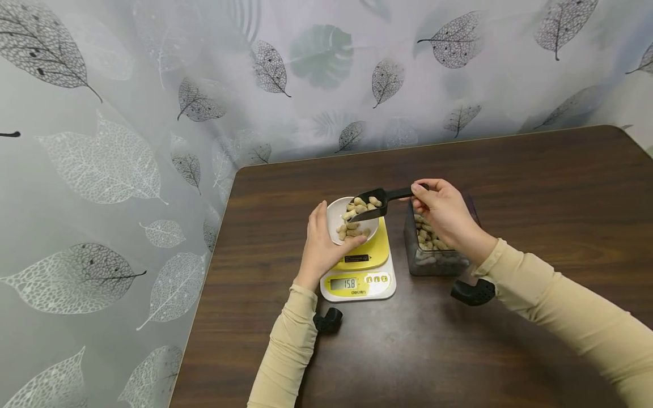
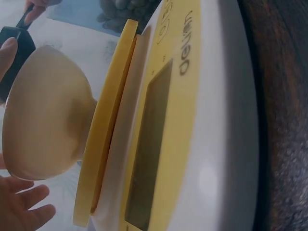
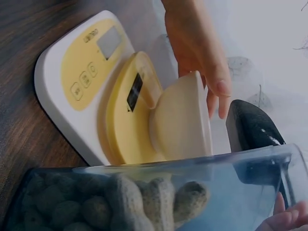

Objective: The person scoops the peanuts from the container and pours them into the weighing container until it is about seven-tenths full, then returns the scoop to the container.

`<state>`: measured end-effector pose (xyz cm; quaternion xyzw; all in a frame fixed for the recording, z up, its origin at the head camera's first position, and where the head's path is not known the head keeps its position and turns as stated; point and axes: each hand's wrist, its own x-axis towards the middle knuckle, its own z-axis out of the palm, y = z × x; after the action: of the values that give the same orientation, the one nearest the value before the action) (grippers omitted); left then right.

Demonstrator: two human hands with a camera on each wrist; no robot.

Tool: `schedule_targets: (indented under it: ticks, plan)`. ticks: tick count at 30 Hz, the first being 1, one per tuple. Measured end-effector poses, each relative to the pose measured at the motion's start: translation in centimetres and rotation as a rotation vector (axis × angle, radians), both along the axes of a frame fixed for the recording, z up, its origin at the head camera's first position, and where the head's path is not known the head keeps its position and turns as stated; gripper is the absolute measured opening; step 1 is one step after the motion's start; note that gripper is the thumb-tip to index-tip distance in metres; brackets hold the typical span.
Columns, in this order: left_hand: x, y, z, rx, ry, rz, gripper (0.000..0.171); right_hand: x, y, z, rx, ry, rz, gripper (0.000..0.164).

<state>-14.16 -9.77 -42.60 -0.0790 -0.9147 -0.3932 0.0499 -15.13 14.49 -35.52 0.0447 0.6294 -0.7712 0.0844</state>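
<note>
My right hand (image 1: 449, 218) pinches the handle of a black scoop (image 1: 371, 215) loaded with unshelled peanuts. The scoop is tilted, its lip over a small white bowl (image 1: 334, 213). Inside the bowl lie several peanuts (image 1: 352, 233). Around the bowl curves my left hand (image 1: 326, 245), thumb along the near rim and fingers at the left side. In the left wrist view, its fingers (image 2: 32, 196) show beside the bowl wall. Beneath the bowl is a yellow and white kitchen scale (image 1: 365, 293), its display reading about 15.8.
A clear plastic box (image 1: 433, 265) with more peanuts (image 3: 161, 199) stands right of the scale, under my right forearm. Black wrist devices (image 1: 327, 321) hang below both wrists. The dark wooden table (image 1: 541, 192) meets a leaf-print curtain (image 1: 316, 102) at the back and left.
</note>
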Motion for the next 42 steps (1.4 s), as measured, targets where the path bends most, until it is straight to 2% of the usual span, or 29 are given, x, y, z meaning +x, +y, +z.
schedule_targets:
  ticks: [13, 16, 19, 22, 27, 33, 42]
  plan:
    - [0.3, 0.1, -0.5, -0.014, -0.023, 0.003, 0.116, 0.0, -0.3, -0.6, 0.150, 0.030, 0.013, 0.019]
    - [0.4, 0.1, -0.6, -0.010, -0.021, 0.011, 0.115, 0.0, -0.4, -0.6, 0.250, 0.049, 0.014, 0.022]
    - [0.4, 0.1, -0.6, -0.009, -0.027, 0.013, 0.115, 0.2, -0.6, -0.6, 0.377, 0.089, 0.010, 0.034]
    - [0.4, 0.1, -0.6, -0.014, -0.039, 0.013, 0.116, 0.5, -0.8, -0.5, 0.506, 0.161, 0.000, 0.042]
    - [0.5, 0.0, -0.4, -0.005, -0.061, 0.005, 0.116, 1.0, -1.1, -0.4, 0.646, 0.304, -0.021, 0.040]
    - [0.5, 0.1, -0.4, -0.011, -0.064, 0.002, 0.115, 1.0, -0.9, -0.6, 0.680, 0.417, -0.028, 0.038]
    - [0.5, 0.2, -0.3, -0.014, -0.072, 0.002, 0.115, 0.9, -0.7, -0.7, 0.677, 0.433, -0.040, 0.036]
